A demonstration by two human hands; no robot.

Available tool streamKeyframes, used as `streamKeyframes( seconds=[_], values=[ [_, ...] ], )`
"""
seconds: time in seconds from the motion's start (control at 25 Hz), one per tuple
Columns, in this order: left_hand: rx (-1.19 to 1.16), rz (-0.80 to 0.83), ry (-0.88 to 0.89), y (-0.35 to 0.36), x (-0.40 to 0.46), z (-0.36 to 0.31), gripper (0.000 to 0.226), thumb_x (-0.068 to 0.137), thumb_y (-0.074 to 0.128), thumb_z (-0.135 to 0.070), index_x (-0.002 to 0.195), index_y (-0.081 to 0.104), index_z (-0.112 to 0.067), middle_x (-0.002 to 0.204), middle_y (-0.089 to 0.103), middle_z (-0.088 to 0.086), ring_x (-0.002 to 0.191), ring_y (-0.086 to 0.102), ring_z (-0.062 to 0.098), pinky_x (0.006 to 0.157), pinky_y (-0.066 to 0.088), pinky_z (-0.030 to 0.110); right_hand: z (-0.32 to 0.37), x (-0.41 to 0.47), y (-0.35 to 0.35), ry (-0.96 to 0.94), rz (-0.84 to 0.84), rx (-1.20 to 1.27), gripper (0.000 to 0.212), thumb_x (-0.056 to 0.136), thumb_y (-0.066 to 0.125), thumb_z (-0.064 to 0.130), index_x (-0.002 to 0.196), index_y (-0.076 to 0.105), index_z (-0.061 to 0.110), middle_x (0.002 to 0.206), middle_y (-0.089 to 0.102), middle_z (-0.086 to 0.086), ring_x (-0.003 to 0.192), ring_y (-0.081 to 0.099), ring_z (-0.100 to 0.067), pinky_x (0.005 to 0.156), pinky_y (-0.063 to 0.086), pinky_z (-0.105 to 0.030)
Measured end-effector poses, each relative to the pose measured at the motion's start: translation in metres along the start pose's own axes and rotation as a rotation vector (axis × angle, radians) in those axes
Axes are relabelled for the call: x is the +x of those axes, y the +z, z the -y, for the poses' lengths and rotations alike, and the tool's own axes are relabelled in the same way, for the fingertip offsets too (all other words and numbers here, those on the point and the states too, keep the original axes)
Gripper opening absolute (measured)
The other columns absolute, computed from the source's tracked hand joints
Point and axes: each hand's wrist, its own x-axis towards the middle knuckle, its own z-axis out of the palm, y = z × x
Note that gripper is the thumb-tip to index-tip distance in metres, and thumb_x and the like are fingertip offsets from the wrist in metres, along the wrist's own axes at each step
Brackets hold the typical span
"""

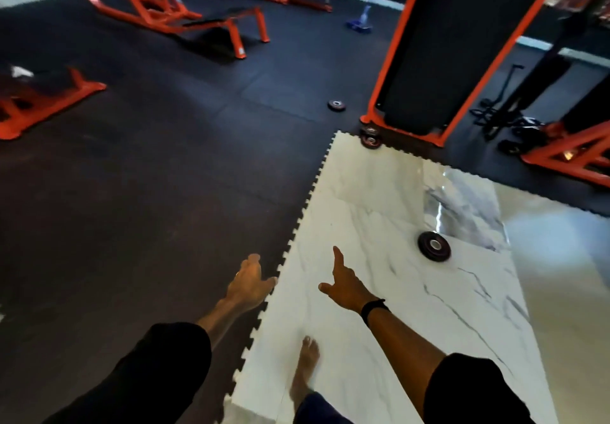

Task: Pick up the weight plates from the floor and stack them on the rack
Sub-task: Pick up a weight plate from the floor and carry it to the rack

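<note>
Three spots on the floor hold weight plates: the nearest plate (433,246) lies flat on the white marble-look floor (379,291), a small pile (371,137) sits by the orange frame's foot (373,116), and a lone plate (336,104) rests on the black rubber mat (148,192) beyond. No rack with stacked plates shows, so I judge the work barely begun. Both arms reach forward and hold nothing. The left hand (250,281) hangs loosely spread, touching nothing. The right hand (345,283) has its forefinger and thumb splayed out, short of the nearest plate.
</note>
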Motion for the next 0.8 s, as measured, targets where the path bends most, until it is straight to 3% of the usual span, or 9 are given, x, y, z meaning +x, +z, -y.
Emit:
streamKeyframes(
  seconds=[0.16, 0.32, 0.52, 0.8],
  values=[
    [0.069, 0.107, 0.139, 0.021, 0.067, -0.059, 0.071, 0.091, 0.063, -0.038, 0.145, 0.029, -0.007, 0.14, 0.044, 0.013, 0.128, 0.045, 0.029, 0.101, 0.04, 0.039, -0.031, 0.046, -0.044, 0.094, -0.072, 0.071, 0.101, 0.09, 0.064, 0.031, 0.151, -0.016, 0.025, 0.143, 0.043, -0.019, 0.129, 0.046, -0.036, 0.109, 0.035, -0.05],
    [0.118, 0.172, 0.237, 0.031, 0.151, -0.131, 0.073, 0.092, 0.061, -0.037, 0.147, 0.027, -0.004, 0.149, 0.038, 0.014, 0.137, 0.038, 0.029, 0.108, 0.036, 0.04, -0.055, 0.106, -0.108, 0.142, -0.153, 0.134, 0.1, 0.09, 0.062, 0.031, 0.15, -0.018, 0.024, 0.144, 0.042, -0.019, 0.127, 0.048, -0.035, 0.108, 0.037, -0.048],
    [0.142, 0.152, 0.316, 0.032, 0.246, -0.227, 0.064, 0.092, 0.062, -0.037, 0.142, 0.036, -0.007, 0.145, 0.043, 0.012, 0.131, 0.044, 0.028, 0.105, 0.039, 0.038, -0.082, 0.176, -0.196, 0.212, -0.225, 0.126, 0.098, 0.091, 0.06, 0.032, 0.151, -0.016, 0.023, 0.143, 0.04, -0.021, 0.125, 0.048, -0.037, 0.107, 0.036, -0.049],
    [0.136, 0.248, 0.276, 0.056, 0.339, -0.298, 0.059, 0.091, 0.062, -0.038, 0.138, 0.039, -0.011, 0.137, 0.049, 0.012, 0.125, 0.049, 0.029, 0.103, 0.041, 0.04, -0.116, 0.256, -0.255, 0.242, -0.192, 0.205, 0.103, 0.086, 0.063, 0.038, 0.149, -0.018, 0.032, 0.137, 0.047, -0.021, 0.12, 0.052, -0.035, 0.105, 0.039, -0.051]
  ],
)
